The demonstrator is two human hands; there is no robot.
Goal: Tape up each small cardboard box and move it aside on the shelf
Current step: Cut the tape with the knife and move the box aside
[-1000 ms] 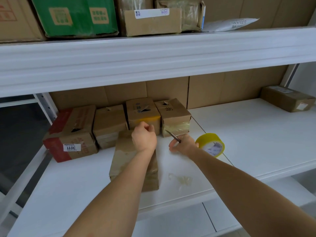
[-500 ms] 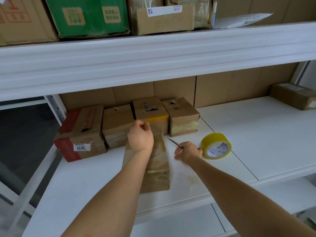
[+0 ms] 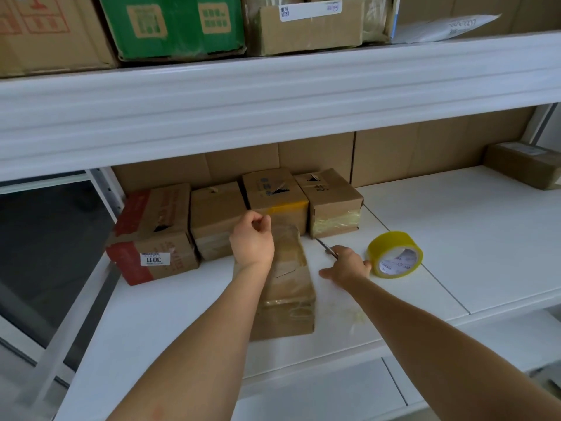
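small box [image 3: 285, 287] lying near the shelf [image 3: 455, 238] front edge, mid-span. left hand [image 3: 252, 241] curled at its far end, apparently pinching clear tape. right hand [image 3: 346, 265] gripping scissors [image 3: 326, 247] beside the tape roll [image 3: 394, 253]. best to keep tape taut, press flat, then snip close.

I've got my left hand [image 3: 253, 242] fisted over the far end of the taped box [image 3: 287, 294] on the white shelf [image 3: 455, 238], pinching clear tape. My right hand [image 3: 346, 265] grips scissors [image 3: 326, 248], just beside the yellow tape roll [image 3: 394, 253].
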